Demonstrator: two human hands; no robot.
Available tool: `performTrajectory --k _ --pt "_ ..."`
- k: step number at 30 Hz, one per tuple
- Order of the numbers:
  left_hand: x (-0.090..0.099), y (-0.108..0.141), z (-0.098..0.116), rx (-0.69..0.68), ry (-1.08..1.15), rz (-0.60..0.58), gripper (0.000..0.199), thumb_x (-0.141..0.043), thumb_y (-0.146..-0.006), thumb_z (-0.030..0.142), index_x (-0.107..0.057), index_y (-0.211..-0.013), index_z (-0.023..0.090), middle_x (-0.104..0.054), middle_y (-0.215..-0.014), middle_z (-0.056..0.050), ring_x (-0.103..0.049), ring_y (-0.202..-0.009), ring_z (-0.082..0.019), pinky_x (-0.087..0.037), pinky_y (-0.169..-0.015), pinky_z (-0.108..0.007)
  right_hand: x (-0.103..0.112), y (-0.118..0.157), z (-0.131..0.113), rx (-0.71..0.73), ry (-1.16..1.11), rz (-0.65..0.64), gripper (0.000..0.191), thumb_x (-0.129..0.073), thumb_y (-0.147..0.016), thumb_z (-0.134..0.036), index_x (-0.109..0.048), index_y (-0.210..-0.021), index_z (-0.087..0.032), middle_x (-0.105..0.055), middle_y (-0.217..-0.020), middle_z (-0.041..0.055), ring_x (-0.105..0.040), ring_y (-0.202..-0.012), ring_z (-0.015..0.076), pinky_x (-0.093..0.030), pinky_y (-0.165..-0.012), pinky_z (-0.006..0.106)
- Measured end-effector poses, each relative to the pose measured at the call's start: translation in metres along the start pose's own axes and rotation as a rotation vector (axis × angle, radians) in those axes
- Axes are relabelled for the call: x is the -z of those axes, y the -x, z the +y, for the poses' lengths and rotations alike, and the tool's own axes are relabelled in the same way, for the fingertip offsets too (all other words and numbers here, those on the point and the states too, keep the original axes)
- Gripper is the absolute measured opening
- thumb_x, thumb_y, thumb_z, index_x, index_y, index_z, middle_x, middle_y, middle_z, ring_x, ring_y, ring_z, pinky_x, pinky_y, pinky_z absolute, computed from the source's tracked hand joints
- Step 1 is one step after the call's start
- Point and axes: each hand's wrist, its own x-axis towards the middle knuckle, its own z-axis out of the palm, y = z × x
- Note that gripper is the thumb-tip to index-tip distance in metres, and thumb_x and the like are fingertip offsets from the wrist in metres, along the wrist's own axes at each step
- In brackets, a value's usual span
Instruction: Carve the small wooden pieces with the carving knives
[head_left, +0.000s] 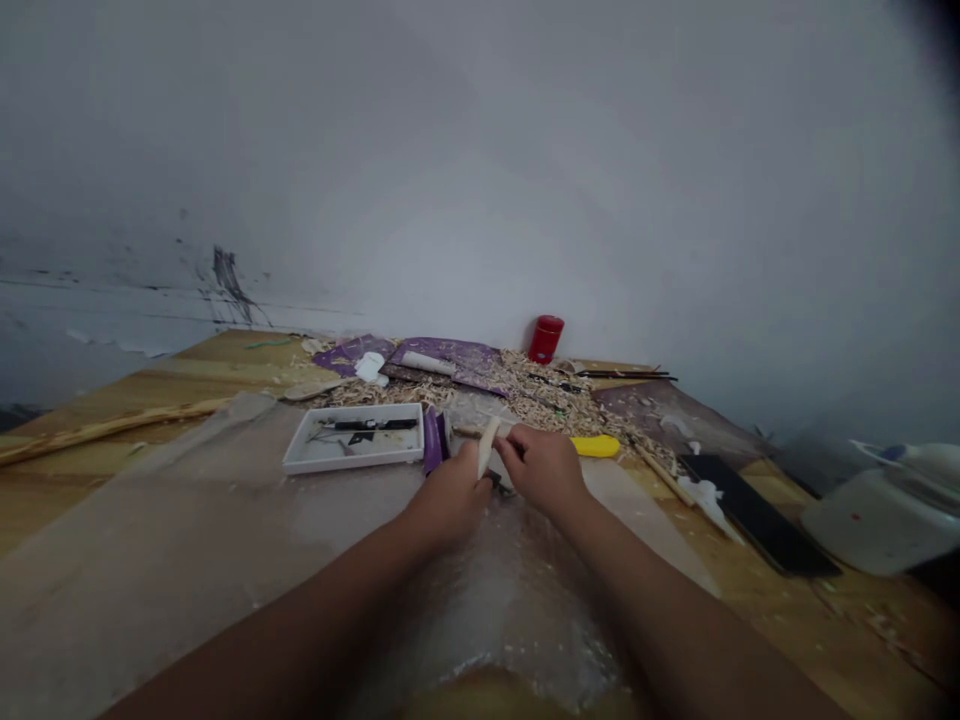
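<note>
In the middle of the work surface, my left hand (450,495) is closed around a pale piece of wood (488,447), which sticks up from the fist at a slant. My right hand (546,468) is closed just to the right, its thumb and fingertips close to the wood. What its fingers hold, if anything, is hidden. Something dark shows below, between the two hands, too small to name. A yellow handle (596,446) appears just beyond my right hand; the rest of that tool is hidden. Purple wrapping (434,440) stands beside my left hand.
Wood shavings (547,395) cover the back of the table. A white tray (352,463) with small dark tools stands left. A red can (545,340) is against the wall. Rightward lie a black flat slab (757,515) and a white container (885,520). Clear plastic sheeting (187,560) spreads in front.
</note>
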Motion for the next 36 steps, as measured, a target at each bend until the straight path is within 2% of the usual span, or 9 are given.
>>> performTrajectory --k 2,6,10,12,22,25,27,32,36 --pt "-0.001 0.001 0.0 -0.02 -0.036 0.025 0.031 -0.039 -0.076 0.018 -0.043 -0.106 0.017 -0.062 -0.094 -0.01 -0.058 -0.089 -0.02 -0.039 -0.074 -0.027 -0.001 0.002 -0.004 -0.01 0.039 0.009 0.028 -0.043 -0.082 -0.036 -0.06 -0.066 -0.021 -0.064 -0.06 0.0014 -0.055 -0.054 0.0135 -0.021 -0.049 0.025" --pt "-0.004 0.001 0.0 -0.07 -0.041 0.054 0.032 -0.039 -0.077 0.018 -0.042 -0.109 0.017 -0.061 -0.101 -0.013 -0.056 -0.099 -0.022 -0.039 -0.078 -0.028 -0.002 0.004 -0.01 -0.01 0.101 0.056 0.022 -0.045 -0.08 -0.032 -0.06 -0.067 -0.021 -0.064 -0.06 0.0024 -0.054 -0.053 0.0138 -0.019 -0.05 0.026" --pt "-0.005 0.001 0.0 -0.092 0.024 0.074 0.025 -0.038 -0.079 0.024 -0.045 -0.102 0.017 -0.061 -0.1 -0.014 -0.056 -0.099 -0.023 -0.039 -0.078 -0.028 -0.004 0.005 -0.01 0.028 0.107 0.111 0.02 -0.046 -0.078 -0.028 -0.059 -0.065 -0.02 -0.063 -0.061 0.003 -0.054 -0.056 0.0143 -0.021 -0.052 0.027" --pt "-0.005 0.001 -0.002 -0.106 0.056 0.069 0.028 -0.04 -0.078 0.021 -0.044 -0.105 0.018 -0.061 -0.1 -0.013 -0.056 -0.097 -0.022 -0.039 -0.078 -0.028 -0.004 0.003 -0.007 0.081 0.075 0.093 0.02 -0.045 -0.079 -0.027 -0.058 -0.066 -0.019 -0.063 -0.063 0.0031 -0.054 -0.057 0.014 -0.023 -0.053 0.026" --pt "-0.003 -0.008 -0.012 -0.139 0.1 0.001 0.023 -0.041 -0.07 0.016 -0.049 -0.092 0.018 -0.059 -0.086 -0.005 -0.054 -0.079 -0.018 -0.04 -0.069 -0.027 0.0 -0.009 0.022 0.219 -0.539 -0.343 0.023 -0.043 -0.084 -0.025 -0.053 -0.065 -0.017 -0.048 -0.052 -0.0052 -0.045 -0.051 0.0078 -0.027 -0.05 0.018" --pt "-0.004 -0.007 -0.01 -0.126 0.078 -0.038 0.019 -0.04 -0.069 0.017 -0.048 -0.086 0.018 -0.057 -0.078 -0.003 -0.053 -0.072 -0.018 -0.039 -0.063 -0.027 0.006 -0.012 0.028 0.255 -0.61 -0.462 0.024 -0.043 -0.084 -0.028 -0.055 -0.066 -0.017 -0.045 -0.05 -0.006 -0.043 -0.048 0.0072 -0.027 -0.048 0.017" --pt "-0.004 -0.007 -0.009 -0.129 0.067 -0.049 0.018 -0.041 -0.068 0.017 -0.047 -0.085 0.018 -0.057 -0.077 -0.003 -0.053 -0.072 -0.018 -0.039 -0.062 -0.027 0.007 -0.012 0.026 0.242 -0.516 -0.417 0.024 -0.045 -0.082 -0.029 -0.056 -0.064 -0.017 -0.046 -0.05 -0.0055 -0.042 -0.049 0.0074 -0.025 -0.048 0.018" --pt "-0.006 -0.004 -0.011 -0.094 0.029 0.015 0.024 -0.038 -0.072 0.019 -0.045 -0.095 0.017 -0.059 -0.084 -0.007 -0.056 -0.077 -0.021 -0.04 -0.067 -0.03 0.0 -0.006 0.011 0.055 -0.189 -0.126 0.029 -0.048 -0.079 -0.034 -0.056 -0.057 -0.018 -0.052 -0.049 -0.0031 -0.043 -0.048 0.0085 -0.018 -0.047 0.022" --pt "-0.006 -0.001 -0.008 -0.122 0.046 0.029 0.031 -0.038 -0.073 0.018 -0.045 -0.103 0.016 -0.06 -0.092 -0.01 -0.056 -0.088 -0.022 -0.04 -0.075 -0.03 -0.003 0.0 0.003 0.084 -0.036 0.035 0.027 -0.046 -0.08 -0.033 -0.059 -0.061 -0.019 -0.059 -0.055 -0.0003 -0.047 -0.051 0.0104 -0.019 -0.05 0.024"
